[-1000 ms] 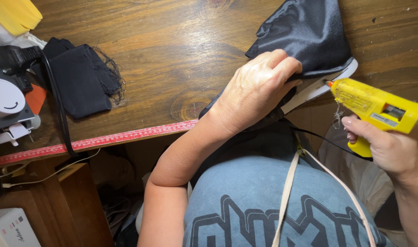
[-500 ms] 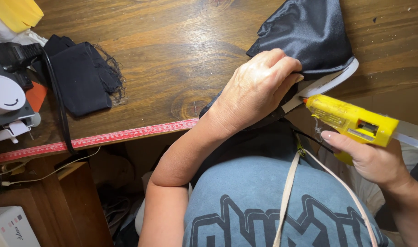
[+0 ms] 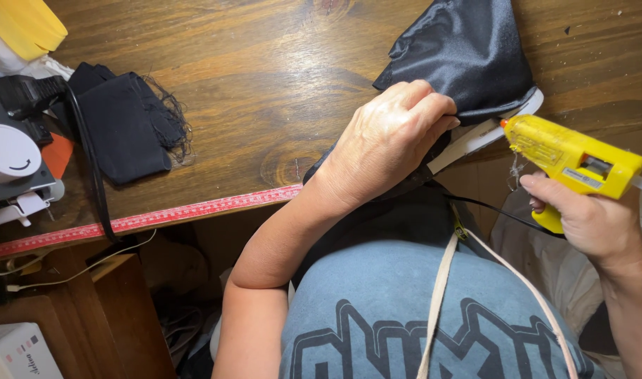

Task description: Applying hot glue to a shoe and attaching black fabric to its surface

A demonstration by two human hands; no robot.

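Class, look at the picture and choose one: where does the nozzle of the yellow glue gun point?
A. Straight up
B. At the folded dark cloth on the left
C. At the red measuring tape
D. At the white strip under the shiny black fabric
D: the right hand holds the yellow glue gun, nozzle at the white strip under the shiny black fabric.

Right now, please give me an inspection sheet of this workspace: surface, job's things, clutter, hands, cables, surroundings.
Surface: brown wooden table with a red measuring tape strip along its near edge.
Job's things: shiny black satin fabric piece lying over a white strip; yellow glue gun, nozzle pointing at the strip.
Clutter: folded frayed black cloth; yellow foam sheet; white device at the left edge.
Hands: left hand presses on the satin's edge; right hand grips the glue gun.
Cables: black cord over the table edge; thin black cable near the lap.
Surroundings: white box below.
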